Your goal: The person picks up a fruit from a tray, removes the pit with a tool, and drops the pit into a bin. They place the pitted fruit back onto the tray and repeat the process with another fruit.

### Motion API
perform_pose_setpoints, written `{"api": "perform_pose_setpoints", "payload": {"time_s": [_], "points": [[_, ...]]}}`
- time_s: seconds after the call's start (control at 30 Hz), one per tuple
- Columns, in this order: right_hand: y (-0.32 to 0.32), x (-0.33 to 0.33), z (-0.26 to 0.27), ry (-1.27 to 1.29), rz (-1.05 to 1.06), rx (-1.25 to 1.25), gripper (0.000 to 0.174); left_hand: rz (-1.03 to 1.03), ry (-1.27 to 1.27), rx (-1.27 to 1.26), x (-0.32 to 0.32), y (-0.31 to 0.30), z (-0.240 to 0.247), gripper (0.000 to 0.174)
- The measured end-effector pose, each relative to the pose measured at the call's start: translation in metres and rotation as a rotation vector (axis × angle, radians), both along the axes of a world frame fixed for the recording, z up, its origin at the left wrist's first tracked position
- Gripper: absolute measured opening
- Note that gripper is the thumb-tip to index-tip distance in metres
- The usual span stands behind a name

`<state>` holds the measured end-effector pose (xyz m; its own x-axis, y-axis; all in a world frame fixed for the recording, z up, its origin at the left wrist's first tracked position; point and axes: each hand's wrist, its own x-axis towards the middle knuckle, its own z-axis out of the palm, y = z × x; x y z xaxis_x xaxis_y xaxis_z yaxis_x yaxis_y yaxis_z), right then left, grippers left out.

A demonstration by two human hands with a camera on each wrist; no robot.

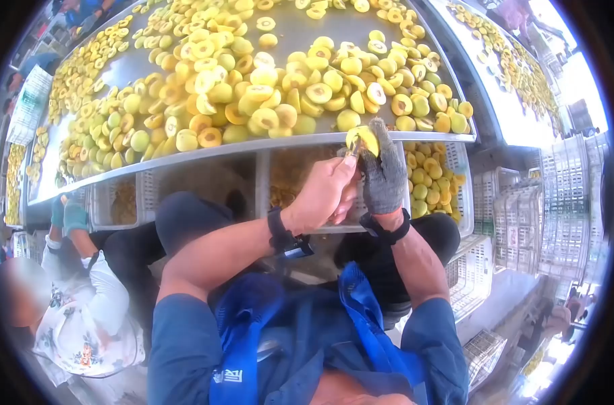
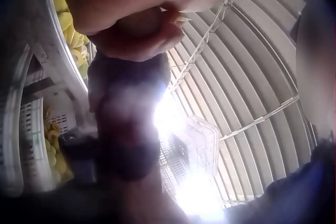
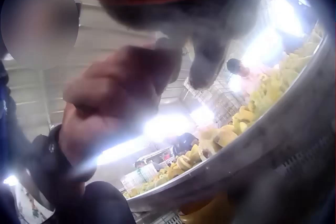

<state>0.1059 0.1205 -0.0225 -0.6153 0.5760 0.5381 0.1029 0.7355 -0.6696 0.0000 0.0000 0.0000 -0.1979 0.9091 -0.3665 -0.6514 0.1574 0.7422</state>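
The right hand's (image 1: 384, 177) gloved fingers grasp a yellow fruit piece (image 1: 369, 141), which lies along their left side near the fingertips. The left hand's (image 1: 322, 192) bare fingers clench a small tool (image 1: 355, 150) against it, just beyond the tabletop's (image 1: 287, 47) near edge.

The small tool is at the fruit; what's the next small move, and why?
I'd probably turn the left hand slightly to ease the small tool through the yellow fruit piece: the tool's tip is at the flesh, and the gloved right hand holds the piece. I can't tell whether a stone is inside.
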Motion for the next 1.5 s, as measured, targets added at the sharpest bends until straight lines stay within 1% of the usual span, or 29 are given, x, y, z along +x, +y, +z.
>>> {"api": "perform_pose_setpoints", "payload": {"time_s": [0.07,0.1,0.17,0.27,0.37,0.47,0.57,0.67,0.77,0.87,0.97,1.07,1.17,1.27,1.37,1.47,1.5], "points": [[-0.001,-0.002,0.004,-0.002,0.005,-0.063,0.049,-0.03,0.169,0.019,-0.005,-0.001,0.0,0.034],[-0.001,0.009,0.008,-0.018,0.017,-0.152,0.049,-0.028,0.179,0.012,0.006,-0.001,0.0,0.034],[-0.001,0.007,0.011,0.007,0.041,-0.319,0.05,-0.026,0.253,0.008,0.005,-0.002,0.001,0.034],[0.008,0.005,0.011,-0.035,0.084,-0.293,0.052,0.005,0.426,-0.01,0.005,0.0,0.004,0.034],[0.018,0.009,0.012,-0.174,0.051,-0.23,0.054,-0.012,0.377,-0.021,0.008,-0.002,0.006,0.033],[0.027,0.015,0.01,-0.187,0.121,-0.188,0.053,-0.054,0.252,-0.049,0.005,-0.004,0.001,0.034],[0.02,0.013,0.001,-0.043,0.1,-0.178,0.052,-0.078,-0.056,-0.02,0.001,-0.005,0.002,0.036],[0.003,0.007,0.002,-0.015,-0.027,0.047,0.051,-0.056,-0.158,-0.058,0.003,-0.004,0.003,0.038],[0.006,0.008,0.004,-0.037,0.024,-0.003,0.052,-0.058,0.06,-0.042,0.003,-0.004,-0.004,0.038],[0.019,0.015,0.01,-0.12,0.107,-0.135,0.053,-0.077,0.361,-0.036,0.004,-0.004,-0.005,0.039],[0.021,0.015,0.008,-0.156,0.126,-0.244,0.052,-0.062,0.365,-0.033,0.007,-0.004,-0.005,0.039],[0.014,0.012,0.007,-0.122,0.072,-0.132,0.051,-0.048,0.104,-0.044,0.005,-0.003,-0.003,0.039],[0.005,0.01,0.008,-0.108,0.015,-0.019,0.05,-0.044,-0.095,-0.049,0.003,-0.003,0.003,0.037],[0.009,0.008,0.005,-0.085,0.033,0.048,0.05,-0.033,0.33,-0.061,0.007,-0.003,-0.002,0.036],[0.015,0.013,0.007,-0.087,0.138,-0.126,0.052,0.025,0.595,0.093,0.008,0.003,-0.039,0.035],[0.015,0.013,0.009,-0.108,0.157,-0.346,0.051,-0.028,0.325,-0.025,0.008,-0.004,-0.004,0.03],[0.016,0.013,0.009,-0.099,0.165,-0.376,0.051,-0.045,0.321,-0.026,0.007,-0.005,-0.004,0.031]]}}
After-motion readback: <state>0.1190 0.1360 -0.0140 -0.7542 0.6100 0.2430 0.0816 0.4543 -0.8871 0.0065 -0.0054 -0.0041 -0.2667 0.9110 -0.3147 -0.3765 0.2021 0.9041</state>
